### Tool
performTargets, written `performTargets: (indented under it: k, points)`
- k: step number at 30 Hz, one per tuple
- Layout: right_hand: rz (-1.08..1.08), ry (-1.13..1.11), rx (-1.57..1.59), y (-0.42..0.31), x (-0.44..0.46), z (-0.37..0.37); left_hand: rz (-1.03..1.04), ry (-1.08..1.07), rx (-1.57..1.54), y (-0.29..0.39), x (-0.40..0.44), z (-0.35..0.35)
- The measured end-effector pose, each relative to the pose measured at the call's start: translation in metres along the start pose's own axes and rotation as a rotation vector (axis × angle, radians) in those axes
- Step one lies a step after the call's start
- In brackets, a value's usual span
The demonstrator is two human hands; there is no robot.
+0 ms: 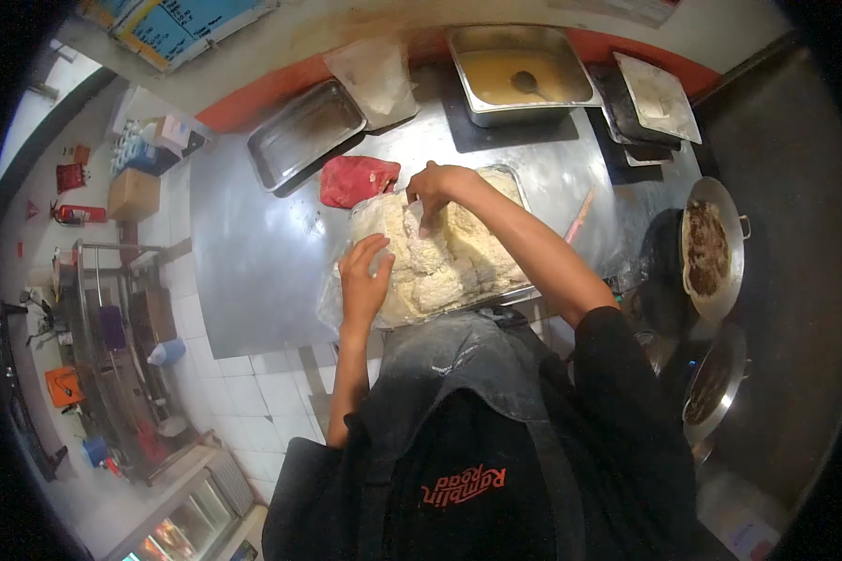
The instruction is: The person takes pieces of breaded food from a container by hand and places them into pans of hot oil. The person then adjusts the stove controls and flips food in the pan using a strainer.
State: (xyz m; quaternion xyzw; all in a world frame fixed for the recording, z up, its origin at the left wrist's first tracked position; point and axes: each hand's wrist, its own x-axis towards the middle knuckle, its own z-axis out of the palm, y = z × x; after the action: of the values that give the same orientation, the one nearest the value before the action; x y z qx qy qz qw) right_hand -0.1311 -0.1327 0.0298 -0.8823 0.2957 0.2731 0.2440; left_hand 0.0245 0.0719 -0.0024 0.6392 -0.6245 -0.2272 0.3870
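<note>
A metal tray (pixel 524 292) in front of me holds several blocks of pale, crumb-coated food (pixel 449 285), with clear plastic (pixel 329 297) spread under its left side. My right hand (pixel 432 192) reaches over the far part of the tray, fingers bent down and closed on a whitish coated piece (pixel 418 222). What the piece is under its coating cannot be made out. At the tray's left edge, my left hand (pixel 363 279) is held with its fingers apart and curved, close to the coated food and holding nothing.
Behind the tray lies a red bag (pixel 355 180), with a shallow metal pan (pixel 307 134) farther back. A deep pan of yellowish liquid (pixel 505 79) holds a ladle. A pink-handled tool (pixel 580 215) lies right of my arm. Two woks (pixel 711 248) stand at the far right.
</note>
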Motion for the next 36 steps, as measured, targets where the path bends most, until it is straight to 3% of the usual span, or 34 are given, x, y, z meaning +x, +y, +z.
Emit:
performTargets:
  k: [2,8,10,12,14,16,17,18,21,23,25,26,28,31,33,34,35,36]
  points:
    - [0.015,-0.145,0.109,0.013,0.004,0.002,0.022,-0.031,0.031,0.005,-0.004,0.005]
    - [-0.023,-0.121,0.602,0.059,-0.058,0.004,0.052,-0.072,-0.005,0.020,-0.020,0.023]
    - [-0.012,0.069,0.585,0.075,-0.081,0.009,0.021,-0.092,0.061,0.026,-0.030,0.037]
    - [-0.067,0.363,0.703,0.101,-0.115,0.032,0.183,-0.185,0.179,0.026,-0.036,0.046]
    - [-0.022,0.447,1.061,0.124,-0.183,0.045,0.285,-0.194,0.264,0.039,-0.039,0.052]
    - [0.035,0.814,0.952,0.161,-0.261,0.082,0.291,-0.235,0.267,0.053,-0.042,0.062]
    - [0.232,0.792,0.895,0.168,-0.313,0.093,0.250,-0.254,0.312,0.056,-0.046,0.062]
    - [0.173,0.942,1.089,0.191,-0.350,0.128,0.260,-0.251,0.309,0.059,-0.047,0.063]
    - [0.663,1.181,0.942,0.202,-0.483,0.187,0.186,-0.331,0.386,0.064,-0.047,0.068]
    - [1.141,1.140,0.701,0.211,-0.542,0.225,0.186,-0.296,0.459,0.064,-0.049,0.076]
    - [1.329,0.998,0.503,0.236,-0.573,0.277,0.166,-0.275,0.484,0.066,-0.053,0.083]
    - [1.329,0.997,0.504,0.250,-0.581,0.301,0.139,-0.260,0.517,0.069,-0.057,0.084]
    - [1.386,0.571,0.501,0.281,-0.586,0.349,0.121,-0.259,0.575,0.077,-0.062,0.087]
    - [1.421,0.496,0.648,0.318,-0.571,0.408,0.065,-0.280,0.618,0.076,-0.060,0.096]
    - [1.587,0.551,-0.032,0.304,-0.543,0.405,-0.013,-0.308,0.633,0.080,-0.064,0.091]
    - [1.543,0.860,0.131,0.289,-0.539,0.385,-0.056,-0.302,0.664,0.086,-0.061,0.095]
    - [1.365,1.138,0.350,0.275,-0.490,0.333,-0.036,-0.234,0.690,0.080,-0.073,0.083]
    - [1.213,1.214,0.403,0.266,-0.465,0.310,0.051,-0.197,0.675,0.077,-0.066,0.096]
